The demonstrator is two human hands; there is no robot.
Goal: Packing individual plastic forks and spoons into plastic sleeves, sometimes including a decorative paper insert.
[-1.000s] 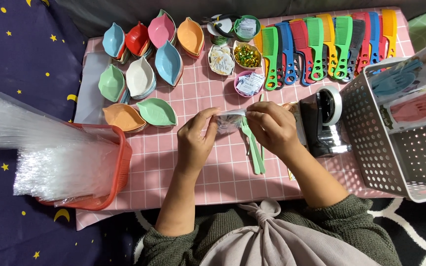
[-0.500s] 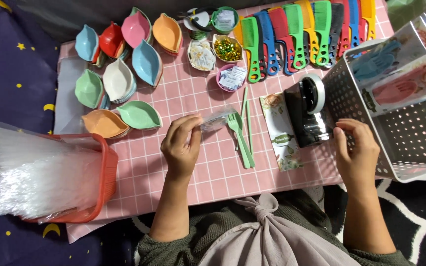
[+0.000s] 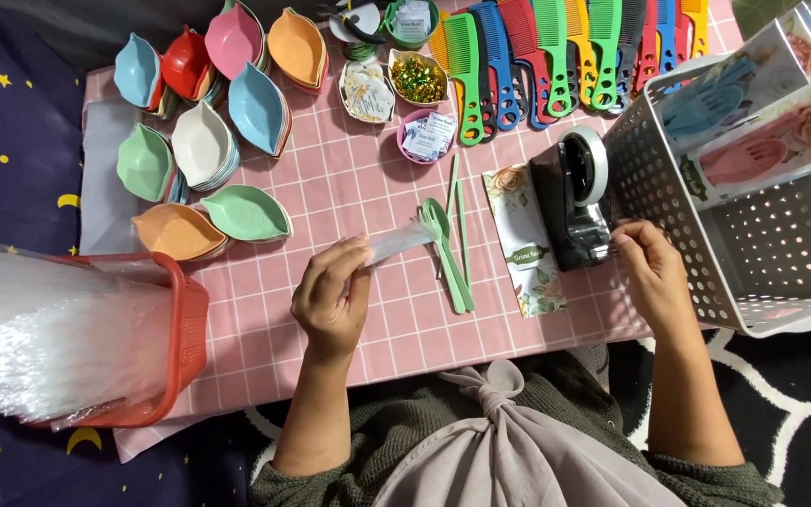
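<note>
A clear plastic sleeve (image 3: 394, 246) is pinched between the left hand (image 3: 332, 299) fingers near the table's middle, its long axis running up-right toward the green cutlery (image 3: 448, 246), while the black tape dispenser (image 3: 574, 202) is touched by the curled right hand (image 3: 651, 272) fingers near the right edge.

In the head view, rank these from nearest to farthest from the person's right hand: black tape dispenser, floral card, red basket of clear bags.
From the right hand:
1. black tape dispenser, touching its fingertips, just to the left.
2. floral card, flat on the pink cloth beyond the dispenser.
3. red basket, at the table's far left edge.
</note>
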